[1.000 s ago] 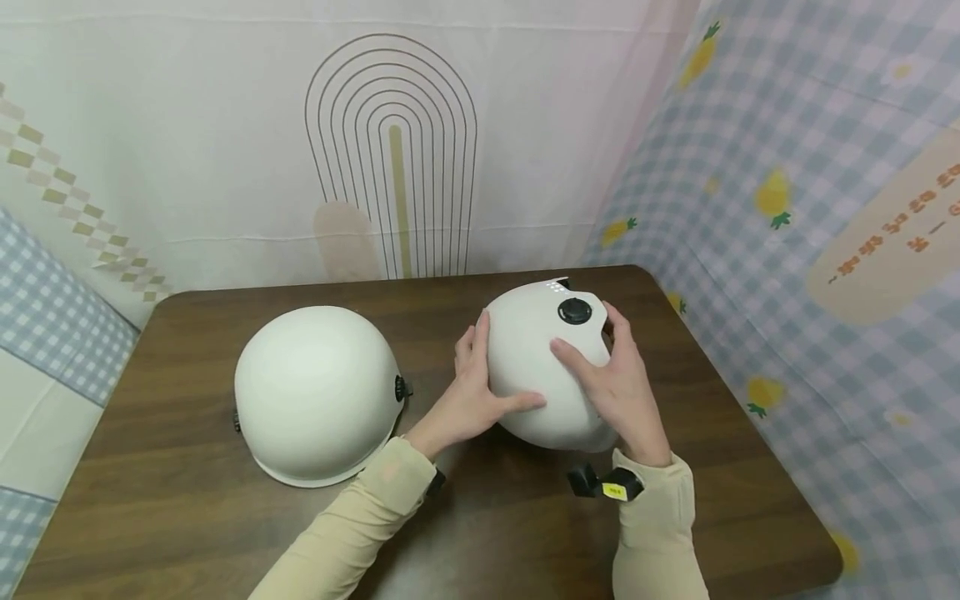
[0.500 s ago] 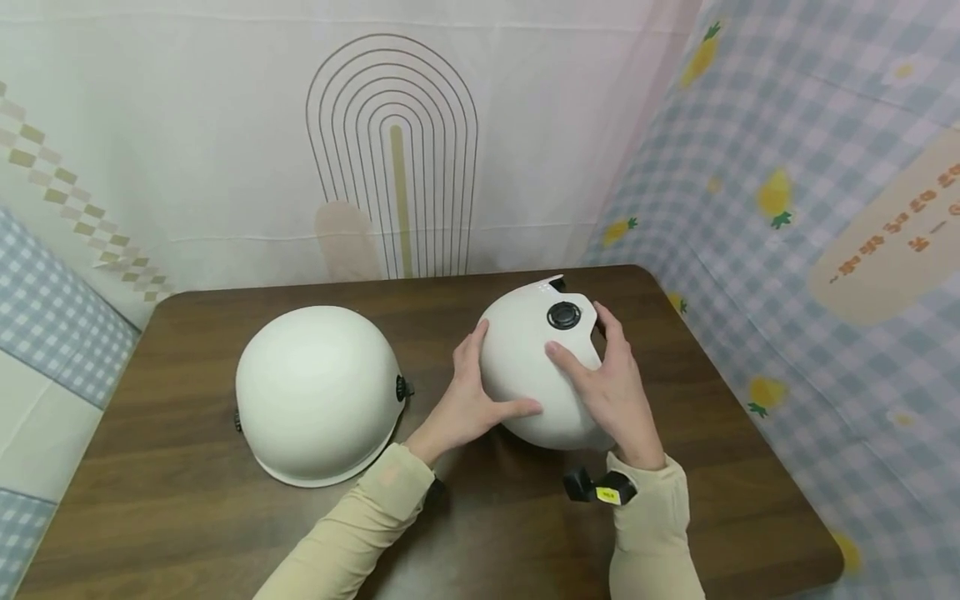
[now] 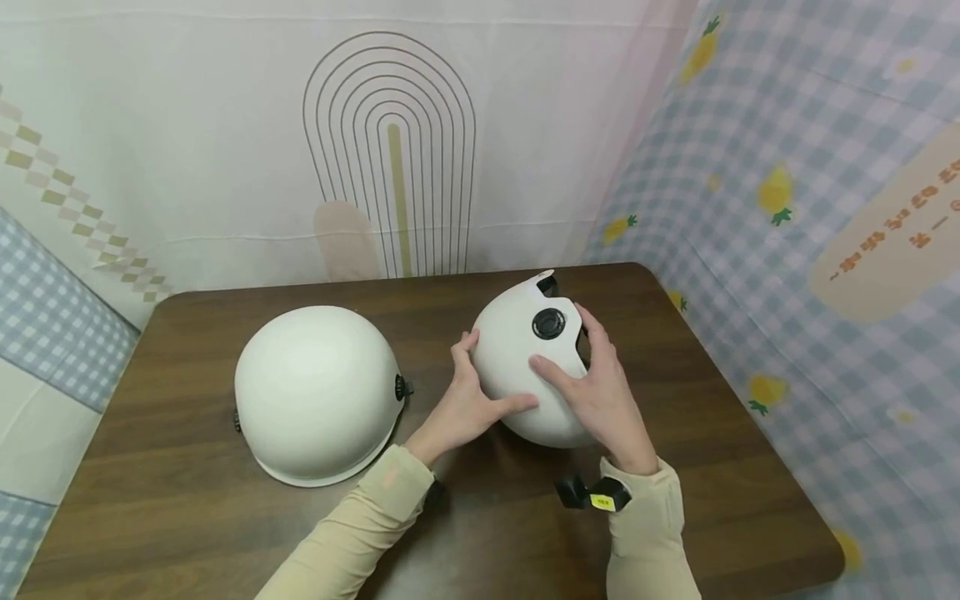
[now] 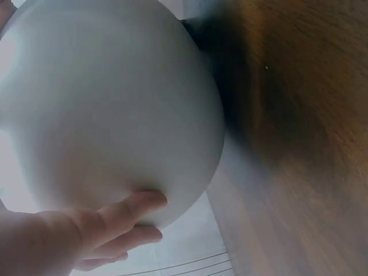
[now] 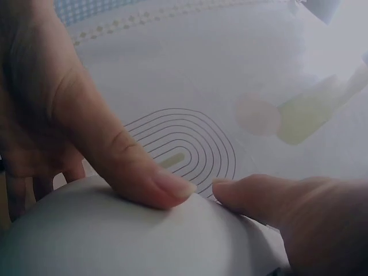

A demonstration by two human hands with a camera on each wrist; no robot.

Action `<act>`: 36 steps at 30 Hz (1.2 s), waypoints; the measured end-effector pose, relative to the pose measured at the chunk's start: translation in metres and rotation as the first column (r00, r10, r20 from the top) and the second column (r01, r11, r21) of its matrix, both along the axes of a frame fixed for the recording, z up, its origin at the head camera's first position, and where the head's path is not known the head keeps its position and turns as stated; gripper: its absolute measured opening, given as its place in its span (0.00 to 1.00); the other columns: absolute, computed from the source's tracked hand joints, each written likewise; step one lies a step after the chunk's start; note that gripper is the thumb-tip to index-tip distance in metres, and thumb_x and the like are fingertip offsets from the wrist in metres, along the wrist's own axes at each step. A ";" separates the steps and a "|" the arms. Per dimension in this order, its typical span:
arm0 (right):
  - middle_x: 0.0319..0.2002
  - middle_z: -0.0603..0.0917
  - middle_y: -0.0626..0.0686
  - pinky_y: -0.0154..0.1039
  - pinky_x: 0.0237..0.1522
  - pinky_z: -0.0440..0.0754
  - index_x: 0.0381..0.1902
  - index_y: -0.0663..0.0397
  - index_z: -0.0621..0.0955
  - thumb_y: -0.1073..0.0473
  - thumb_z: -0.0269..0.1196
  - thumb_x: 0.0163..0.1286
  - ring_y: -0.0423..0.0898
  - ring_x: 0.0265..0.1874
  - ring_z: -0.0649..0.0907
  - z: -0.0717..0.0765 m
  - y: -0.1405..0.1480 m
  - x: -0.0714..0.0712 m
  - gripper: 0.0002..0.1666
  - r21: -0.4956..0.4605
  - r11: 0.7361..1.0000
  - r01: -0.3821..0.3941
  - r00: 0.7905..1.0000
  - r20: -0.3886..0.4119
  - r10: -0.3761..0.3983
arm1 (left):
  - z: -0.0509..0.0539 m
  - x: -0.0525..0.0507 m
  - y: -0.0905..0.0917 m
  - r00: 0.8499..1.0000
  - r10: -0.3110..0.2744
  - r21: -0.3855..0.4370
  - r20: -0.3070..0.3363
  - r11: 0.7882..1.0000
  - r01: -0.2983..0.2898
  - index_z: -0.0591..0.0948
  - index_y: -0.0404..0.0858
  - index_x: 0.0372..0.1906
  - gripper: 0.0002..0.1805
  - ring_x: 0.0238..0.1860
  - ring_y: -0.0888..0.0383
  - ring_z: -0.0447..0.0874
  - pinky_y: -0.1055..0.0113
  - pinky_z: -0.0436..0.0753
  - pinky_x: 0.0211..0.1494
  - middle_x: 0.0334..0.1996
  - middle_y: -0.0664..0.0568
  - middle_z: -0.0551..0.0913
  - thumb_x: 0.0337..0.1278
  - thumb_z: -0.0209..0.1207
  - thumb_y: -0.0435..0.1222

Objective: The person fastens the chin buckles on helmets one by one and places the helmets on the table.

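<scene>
Brown wood grain covers the broad table (image 3: pixel 750 517) that fills the lower frame, and a large plain white helmet (image 3: pixel 318 392) sits dome up on it, left of centre. Just right of centre is the other one, a tilted white helmet (image 3: pixel 513 358), taken between two hands; the step in hand looks to be steadying or turning it. Any further move would, I judge, call for both hands working together, since a smooth, rounded shell could slip if one side let go. Its surface is pale, matt to softly shiny, with the cut-out edge facing the upper right; whether its underside touches the wood I cannot tell. The right hand (image 3: pixel 603 400) has its thumb pressed on the shell and its fingers hooked at the cut-out edge, so the shell is pinched between them. The left hand (image 3: pixel 468 408) spans the lower left of the dome, thumb spread well apart from the fingers, which lie close together against the surface. Smallest is a ridged black disc (image 3: pixel 549 323) near the helmet's upper right edge.
</scene>
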State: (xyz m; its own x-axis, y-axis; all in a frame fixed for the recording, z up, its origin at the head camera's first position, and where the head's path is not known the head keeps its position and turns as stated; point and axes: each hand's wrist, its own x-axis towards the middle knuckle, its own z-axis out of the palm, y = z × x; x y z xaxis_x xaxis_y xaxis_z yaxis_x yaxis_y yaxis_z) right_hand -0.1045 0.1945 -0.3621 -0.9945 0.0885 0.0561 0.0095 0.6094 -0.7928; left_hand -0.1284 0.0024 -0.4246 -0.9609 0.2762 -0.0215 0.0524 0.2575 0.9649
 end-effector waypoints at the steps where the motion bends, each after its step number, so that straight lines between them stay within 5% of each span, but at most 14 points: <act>1: 0.73 0.59 0.50 0.64 0.59 0.63 0.76 0.29 0.52 0.29 0.66 0.56 0.56 0.67 0.62 0.000 -0.001 0.001 0.57 0.001 1.000 -0.005 1.000 -0.007 0.005 | 0.000 0.000 0.000 1.000 0.001 0.003 -0.001 1.000 -0.001 0.39 0.49 0.74 0.69 0.73 0.46 0.50 0.48 0.61 0.69 0.77 0.45 0.35 0.34 0.74 0.60; 12: 0.71 0.62 0.51 0.60 0.60 0.64 0.75 0.27 0.56 0.35 0.69 0.57 0.53 0.65 0.67 -0.004 -0.004 0.005 0.53 -0.004 0.999 -0.051 0.995 -0.089 0.050 | -0.006 -0.002 -0.004 0.999 -0.047 0.044 -0.022 0.998 0.048 0.39 0.46 0.73 0.69 0.67 0.51 0.61 0.52 0.66 0.66 0.72 0.49 0.50 0.34 0.78 0.53; 22: 0.69 0.65 0.49 0.57 0.60 0.65 0.75 0.35 0.60 0.38 0.68 0.60 0.51 0.64 0.68 -0.011 -0.013 0.008 0.49 -0.037 0.997 -0.066 0.986 -0.154 0.060 | 0.000 -0.006 -0.014 0.990 -0.142 0.014 -0.020 0.990 0.142 0.31 0.61 0.76 0.73 0.74 0.56 0.44 0.51 0.55 0.71 0.77 0.54 0.37 0.36 0.76 0.55; 29: 0.73 0.60 0.47 0.57 0.64 0.64 0.75 0.33 0.58 0.37 0.51 0.74 0.50 0.69 0.63 -0.012 -0.009 0.009 0.36 -0.127 0.975 -0.181 0.981 -0.090 0.171 | 0.008 -0.012 -0.024 0.993 -0.096 -0.029 0.065 0.995 0.098 0.35 0.47 0.78 0.62 0.75 0.48 0.43 0.47 0.53 0.72 0.77 0.46 0.39 0.51 0.62 0.64; 32: 0.72 0.62 0.50 0.55 0.64 0.65 0.75 0.39 0.61 0.40 0.46 0.77 0.52 0.68 0.66 -0.018 0.001 0.001 0.32 -0.118 0.977 -0.176 0.979 -0.122 0.161 | 0.012 -0.013 -0.027 0.994 -0.062 -0.027 0.086 0.998 0.065 0.39 0.40 0.78 0.58 0.75 0.46 0.43 0.48 0.51 0.72 0.77 0.42 0.41 0.56 0.54 0.67; 36: 0.74 0.57 0.51 0.58 0.66 0.60 0.76 0.38 0.58 0.35 0.48 0.74 0.54 0.72 0.59 -0.034 0.008 -0.007 0.38 -0.037 0.989 -0.144 0.989 -0.039 0.143 | 0.013 -0.012 -0.030 0.991 -0.019 0.014 0.135 1.000 0.017 0.41 0.37 0.77 0.54 0.75 0.44 0.43 0.47 0.50 0.73 0.76 0.39 0.42 0.61 0.49 0.66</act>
State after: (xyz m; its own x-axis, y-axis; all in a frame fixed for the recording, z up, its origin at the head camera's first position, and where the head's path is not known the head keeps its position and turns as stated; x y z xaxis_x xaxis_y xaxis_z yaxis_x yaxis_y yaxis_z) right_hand -0.1115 0.2025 -0.3959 -0.9944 -0.0520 0.0919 -0.1051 0.5703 -0.8147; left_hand -0.1403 -0.0281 -0.4114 -0.9441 0.2946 -0.1476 -0.0745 0.2453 0.9666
